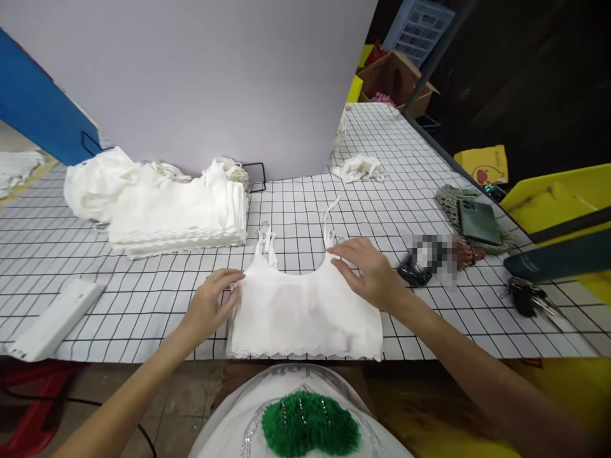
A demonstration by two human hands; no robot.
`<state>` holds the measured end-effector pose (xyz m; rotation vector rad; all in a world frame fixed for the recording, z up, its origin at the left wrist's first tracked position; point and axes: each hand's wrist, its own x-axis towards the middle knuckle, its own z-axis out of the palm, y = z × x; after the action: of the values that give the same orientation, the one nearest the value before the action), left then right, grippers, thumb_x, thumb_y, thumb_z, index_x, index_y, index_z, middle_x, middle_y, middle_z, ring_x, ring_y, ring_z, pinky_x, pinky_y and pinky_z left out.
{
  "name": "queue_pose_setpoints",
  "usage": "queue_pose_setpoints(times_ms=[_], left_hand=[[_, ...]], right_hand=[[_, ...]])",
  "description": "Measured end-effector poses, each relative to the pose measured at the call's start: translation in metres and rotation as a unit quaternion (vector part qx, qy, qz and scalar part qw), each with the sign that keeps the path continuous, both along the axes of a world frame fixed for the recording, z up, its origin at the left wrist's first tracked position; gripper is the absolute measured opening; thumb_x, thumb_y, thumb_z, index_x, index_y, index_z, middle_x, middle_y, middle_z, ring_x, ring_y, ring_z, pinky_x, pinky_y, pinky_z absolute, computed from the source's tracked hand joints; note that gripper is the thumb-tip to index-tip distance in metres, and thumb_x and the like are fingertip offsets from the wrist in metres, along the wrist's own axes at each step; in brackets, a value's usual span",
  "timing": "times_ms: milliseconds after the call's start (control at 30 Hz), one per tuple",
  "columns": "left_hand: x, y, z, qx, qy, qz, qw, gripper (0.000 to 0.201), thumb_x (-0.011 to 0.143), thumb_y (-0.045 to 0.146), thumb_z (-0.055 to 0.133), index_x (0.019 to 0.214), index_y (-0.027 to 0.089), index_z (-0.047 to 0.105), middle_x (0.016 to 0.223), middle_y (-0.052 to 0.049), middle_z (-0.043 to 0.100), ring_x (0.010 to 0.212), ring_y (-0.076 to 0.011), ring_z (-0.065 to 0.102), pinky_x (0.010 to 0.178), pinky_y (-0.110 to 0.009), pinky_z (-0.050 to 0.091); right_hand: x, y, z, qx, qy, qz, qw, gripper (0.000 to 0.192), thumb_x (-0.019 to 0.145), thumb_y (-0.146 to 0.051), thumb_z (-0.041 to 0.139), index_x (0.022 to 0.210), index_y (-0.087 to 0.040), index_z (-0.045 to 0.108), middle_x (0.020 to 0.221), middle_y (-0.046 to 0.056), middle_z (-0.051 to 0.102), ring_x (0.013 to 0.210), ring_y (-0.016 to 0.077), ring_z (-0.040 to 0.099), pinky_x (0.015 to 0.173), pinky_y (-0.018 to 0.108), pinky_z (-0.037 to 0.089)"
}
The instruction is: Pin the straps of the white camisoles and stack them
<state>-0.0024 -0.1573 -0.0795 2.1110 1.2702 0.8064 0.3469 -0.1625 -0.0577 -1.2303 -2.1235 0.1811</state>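
A white strappy top (300,315) lies flat near the front edge of the grid-patterned table (334,210), its thin straps pointing away from me. My left hand (212,304) pinches the top's left edge below the strap. My right hand (370,273) rests with fingers spread on its upper right corner, pressing the fabric down. To the left behind it stands a neat stack of folded white tops (179,213).
A loose white heap (98,181) lies beside the stack, a crumpled white piece (359,169) farther back. A white flat device (55,318) sits at front left. At right are a green phone (478,221), keys (527,298), a dark clip (414,270) and yellow bins (558,200). A pale board (200,76) stands behind.
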Motion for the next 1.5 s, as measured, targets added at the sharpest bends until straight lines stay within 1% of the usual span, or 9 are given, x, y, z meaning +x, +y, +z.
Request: queue_pose_setpoints(times_ms=[233, 633, 700, 867, 967, 1167, 1333, 1433, 1500], left_hand=[[0.036, 0.085, -0.018, -0.166, -0.051, 0.124, 0.977, 0.023, 0.073, 0.041, 0.075, 0.079, 0.019, 0.074, 0.074, -0.004, 0.071, 0.059, -0.0182, 0.059, 0.059, -0.030, 0.046], [0.047, 0.070, -0.027, -0.034, -0.140, 0.066, 0.987, 0.011, 0.083, 0.029, 0.067, 0.077, 0.020, 0.070, 0.072, 0.000, 0.061, 0.064, -0.0135, 0.053, 0.060, -0.026, 0.042], [0.044, 0.067, -0.026, 0.004, -0.143, 0.042, 0.989, 0.012, 0.086, 0.027, 0.066, 0.078, 0.020, 0.071, 0.071, 0.000, 0.058, 0.065, -0.0133, 0.052, 0.060, -0.025, 0.041], [0.041, 0.061, -0.030, 0.077, -0.117, 0.011, 0.990, 0.012, 0.087, 0.021, 0.067, 0.076, 0.020, 0.071, 0.070, 0.001, 0.057, 0.060, -0.0111, 0.049, 0.056, -0.023, 0.038], [0.041, 0.059, -0.035, 0.075, -0.100, -0.007, 0.992, 0.011, 0.086, 0.020, 0.066, 0.077, 0.019, 0.071, 0.073, -0.001, 0.061, 0.061, -0.0111, 0.053, 0.058, -0.023, 0.041], [0.040, 0.058, -0.040, -0.010, -0.063, 0.002, 0.998, 0.010, 0.082, 0.020, 0.065, 0.074, 0.019, 0.070, 0.072, -0.001, 0.062, 0.061, -0.0128, 0.054, 0.060, -0.026, 0.042], [0.040, 0.057, -0.029, -0.090, -0.122, 0.087, 0.985, 0.006, 0.077, 0.027, 0.071, 0.078, 0.021, 0.071, 0.079, -0.002, 0.068, 0.070, -0.0176, 0.061, 0.069, -0.030, 0.048], [0.044, 0.053, -0.015, -0.205, -0.277, 0.116, 0.932, 0.027, 0.080, 0.042, 0.073, 0.095, 0.019, 0.074, 0.092, -0.007, 0.073, 0.085, -0.0215, 0.067, 0.082, -0.035, 0.053], [0.048, 0.050, -0.005, -0.304, -0.387, 0.096, 0.865, 0.038, 0.081, 0.048, 0.073, 0.101, 0.016, 0.075, 0.100, -0.010, 0.075, 0.095, -0.0237, 0.069, 0.092, -0.039, 0.053]], right_hand=[[-0.090, 0.129, -0.006, -0.144, -0.077, 0.030, 0.986, 0.022, 0.095, -0.015, 0.053, 0.087, -0.016, 0.073, 0.092, 0.009, 0.071, 0.097, 0.0260, 0.052, 0.093, 0.052, 0.039], [-0.133, 0.092, -0.006, -0.325, -0.022, 0.031, 0.945, 0.036, 0.100, -0.021, 0.050, 0.069, -0.016, 0.067, 0.074, 0.005, 0.063, 0.092, 0.0215, 0.051, 0.089, 0.042, 0.042], [-0.135, 0.090, -0.004, -0.407, 0.074, 0.038, 0.910, 0.028, 0.097, -0.027, 0.057, 0.073, -0.017, 0.067, 0.067, 0.002, 0.057, 0.078, 0.0171, 0.053, 0.076, 0.034, 0.047], [-0.130, 0.097, -0.006, -0.604, 0.351, 0.044, 0.714, 0.037, 0.062, -0.039, 0.091, 0.064, -0.016, 0.062, 0.059, -0.005, 0.044, 0.057, 0.0087, 0.040, 0.052, 0.028, 0.052], [-0.124, 0.105, -0.005, -0.563, 0.449, 0.028, 0.693, 0.040, 0.048, -0.036, 0.096, 0.061, -0.015, 0.065, 0.070, 0.000, 0.055, 0.066, 0.0102, 0.048, 0.057, 0.027, 0.056], [-0.100, 0.123, 0.010, -0.435, 0.530, 0.002, 0.728, 0.030, 0.059, -0.039, 0.091, 0.074, -0.018, 0.075, 0.104, 0.008, 0.070, 0.089, 0.0173, 0.058, 0.068, 0.030, 0.055], [-0.094, 0.118, 0.009, -0.238, 0.455, 0.049, 0.857, 0.009, 0.080, -0.029, 0.073, 0.084, -0.022, 0.077, 0.095, 0.005, 0.074, 0.094, 0.0193, 0.065, 0.082, 0.036, 0.053], [-0.100, 0.107, 0.001, -0.044, 0.298, 0.123, 0.946, 0.023, 0.089, -0.015, 0.058, 0.095, -0.023, 0.078, 0.088, 0.004, 0.074, 0.086, 0.0181, 0.065, 0.082, 0.039, 0.052], [-0.103, 0.102, -0.005, 0.048, 0.203, 0.162, 0.964, 0.028, 0.090, -0.009, 0.054, 0.098, -0.023, 0.077, 0.086, 0.005, 0.074, 0.084, 0.0186, 0.064, 0.081, 0.040, 0.050]])
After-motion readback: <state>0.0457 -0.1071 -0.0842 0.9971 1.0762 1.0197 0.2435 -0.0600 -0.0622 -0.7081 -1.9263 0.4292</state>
